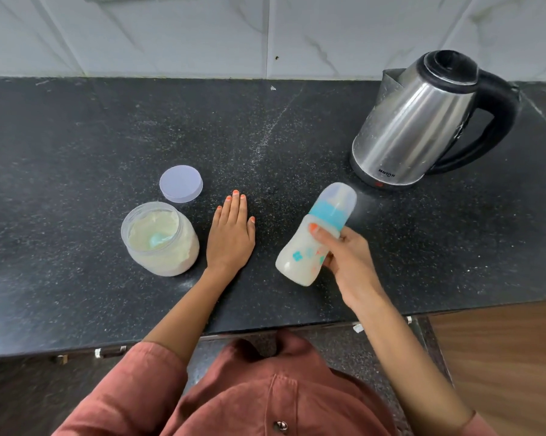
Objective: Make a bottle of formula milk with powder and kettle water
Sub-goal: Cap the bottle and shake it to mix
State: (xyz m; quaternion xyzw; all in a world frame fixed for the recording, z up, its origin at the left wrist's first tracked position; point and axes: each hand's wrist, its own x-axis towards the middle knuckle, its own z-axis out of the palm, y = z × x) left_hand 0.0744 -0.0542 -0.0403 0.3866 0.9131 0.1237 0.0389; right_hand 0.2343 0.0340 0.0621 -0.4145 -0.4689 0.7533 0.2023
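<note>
My right hand (348, 262) grips a baby bottle (300, 256) around its middle and holds it tilted above the counter. The bottle holds white milk, and its blue collar and clear cap (336, 204) are on. My left hand (232, 232) lies flat on the black counter (76, 136), fingers together, holding nothing. Just left of that hand stands an open clear jar of formula powder (160, 239) with a blue scoop (157, 240) lying in the powder. The jar's round lid (181, 184) rests on the counter behind it. A steel kettle (422, 121) with a black handle stands at the back right.
A white marble-tiled wall (265, 33) runs behind the counter. The counter's front edge (202, 336) lies close to my body. A wooden floor (501, 357) shows at the lower right.
</note>
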